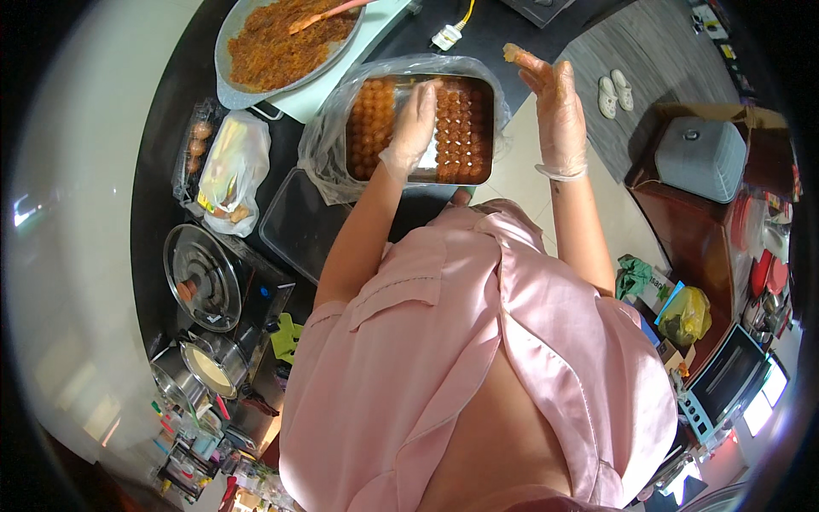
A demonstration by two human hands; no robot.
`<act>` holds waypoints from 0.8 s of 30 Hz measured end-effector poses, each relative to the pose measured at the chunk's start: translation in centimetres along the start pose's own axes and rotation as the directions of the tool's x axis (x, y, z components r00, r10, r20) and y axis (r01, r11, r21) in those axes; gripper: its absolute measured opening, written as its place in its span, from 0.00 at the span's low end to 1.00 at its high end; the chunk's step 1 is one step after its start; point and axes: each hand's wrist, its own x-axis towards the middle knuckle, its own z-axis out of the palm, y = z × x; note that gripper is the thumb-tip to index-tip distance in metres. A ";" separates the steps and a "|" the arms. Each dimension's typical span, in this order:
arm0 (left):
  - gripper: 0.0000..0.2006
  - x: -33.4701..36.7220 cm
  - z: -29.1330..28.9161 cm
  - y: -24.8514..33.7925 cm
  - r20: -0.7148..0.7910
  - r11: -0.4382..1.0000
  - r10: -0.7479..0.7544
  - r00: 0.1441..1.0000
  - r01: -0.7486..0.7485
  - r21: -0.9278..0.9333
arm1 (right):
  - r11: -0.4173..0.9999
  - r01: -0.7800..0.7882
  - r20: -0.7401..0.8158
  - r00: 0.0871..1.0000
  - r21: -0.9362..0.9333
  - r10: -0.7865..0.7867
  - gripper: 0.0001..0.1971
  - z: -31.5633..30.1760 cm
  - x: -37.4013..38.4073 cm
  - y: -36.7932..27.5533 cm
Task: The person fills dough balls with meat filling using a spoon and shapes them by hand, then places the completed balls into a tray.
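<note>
My left hand (414,126), in a clear plastic glove, reaches into a rectangular metal tray (492,128), fingers stretched toward its far side. They hide part of the tray's middle. Rows of small orange-brown balls (368,124) fill the tray's left side, and darker brown balls (461,128) stand in rows on the right. A pale strip of tray bottom shows beside my left hand. Raised to the right of the tray, my right hand (559,115) is gloved too, its fingers extended and apart. An orange-brown smear of food clings to its fingertips.
Crumpled clear plastic (320,154) surrounds the tray on the black counter. Beyond it is a wide pan (223,55) of shredded orange-brown filling with a spatula (320,19). A white plug (446,37), a bagged package (235,171), a glass lid (202,273) and pots (213,363) are around.
</note>
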 end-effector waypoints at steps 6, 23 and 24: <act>0.24 -0.7 1.2 1.4 -0.221 0.999 -0.025 0.975 0.033 0.030 | 1.000 -0.012 -0.022 1.000 -0.026 0.012 0.35 -0.2 0.0 0.0; 0.24 1.0 -1.3 4.4 0.155 0.873 0.041 0.987 -0.110 0.475 | 0.999 -0.005 -0.014 1.000 -0.035 0.005 0.35 0.3 -0.1 -0.4; 0.24 0.9 -1.5 4.9 0.161 0.871 0.016 0.987 -0.093 0.483 | 0.999 -0.007 -0.016 1.000 -0.040 0.007 0.35 0.2 -0.1 -0.4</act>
